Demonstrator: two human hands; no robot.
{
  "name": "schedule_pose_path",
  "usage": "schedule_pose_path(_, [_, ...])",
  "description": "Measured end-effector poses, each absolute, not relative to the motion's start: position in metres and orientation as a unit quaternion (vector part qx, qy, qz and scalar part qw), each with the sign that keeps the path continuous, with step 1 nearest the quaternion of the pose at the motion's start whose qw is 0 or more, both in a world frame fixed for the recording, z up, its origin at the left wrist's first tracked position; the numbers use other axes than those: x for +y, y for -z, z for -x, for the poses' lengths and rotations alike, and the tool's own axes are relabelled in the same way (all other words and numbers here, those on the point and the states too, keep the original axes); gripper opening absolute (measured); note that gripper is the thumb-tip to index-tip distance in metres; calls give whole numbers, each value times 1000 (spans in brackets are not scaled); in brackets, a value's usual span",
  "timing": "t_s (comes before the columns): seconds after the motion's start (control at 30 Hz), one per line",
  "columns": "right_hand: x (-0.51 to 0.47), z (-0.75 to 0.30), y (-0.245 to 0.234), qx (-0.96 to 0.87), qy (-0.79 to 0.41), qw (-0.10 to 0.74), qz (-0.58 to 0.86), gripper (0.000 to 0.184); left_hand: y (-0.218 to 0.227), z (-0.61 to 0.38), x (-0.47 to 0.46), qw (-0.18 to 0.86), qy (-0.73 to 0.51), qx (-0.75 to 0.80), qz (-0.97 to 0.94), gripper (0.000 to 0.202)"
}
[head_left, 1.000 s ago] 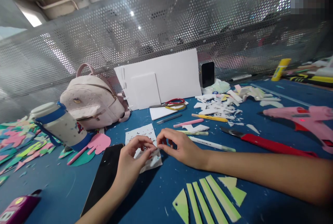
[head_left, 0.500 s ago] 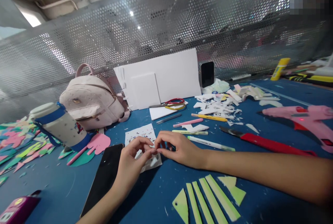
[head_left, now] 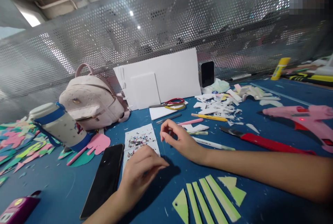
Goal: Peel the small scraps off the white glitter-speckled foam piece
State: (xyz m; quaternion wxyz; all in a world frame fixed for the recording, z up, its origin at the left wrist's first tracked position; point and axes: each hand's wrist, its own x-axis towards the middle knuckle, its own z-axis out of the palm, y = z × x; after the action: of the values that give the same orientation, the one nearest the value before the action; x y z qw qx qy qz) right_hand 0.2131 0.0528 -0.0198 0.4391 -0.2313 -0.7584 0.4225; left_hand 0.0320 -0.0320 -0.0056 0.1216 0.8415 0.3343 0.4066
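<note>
The left hand point(head_left: 142, 170) is lying palm-down, fingers flattened, pressing the near edge of the speckled white paper point(head_left: 139, 139). At its 2 o'clock, the right hand point(head_left: 179, 139) is hovering, thumb and forefinger pinched, contents indiscernible. Previously both hands were pinching together.

no legible text, tumbler point(head_left: 58, 125) print and purple device point(head_left: 16, 208) markings too blurred

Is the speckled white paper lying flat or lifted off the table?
Flat: the speckled white paper lies spread on the blue table, left hand pressing its near edge.
</note>
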Motion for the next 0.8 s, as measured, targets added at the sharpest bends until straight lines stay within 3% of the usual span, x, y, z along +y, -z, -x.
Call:
schedule_pose_path(0.13, [54,-212,21,-760,-425,430,237,5,3,-32,-33,89,-397,343,-847,23])
schedule_pose_path(0.37, [56,-212,23,-762,-415,428,251,5,3,-31,-31,275,-444,396,-756,20])
schedule_pose_path(0.6, [55,-215,19,-797,-345,440,228,17,9,-27,-23,342,-483,488,-641,12])
schedule_pose_path(0.8, [50,-216,16,-824,-346,420,158,14,11,-29,-18,368,-497,495,-610,8])
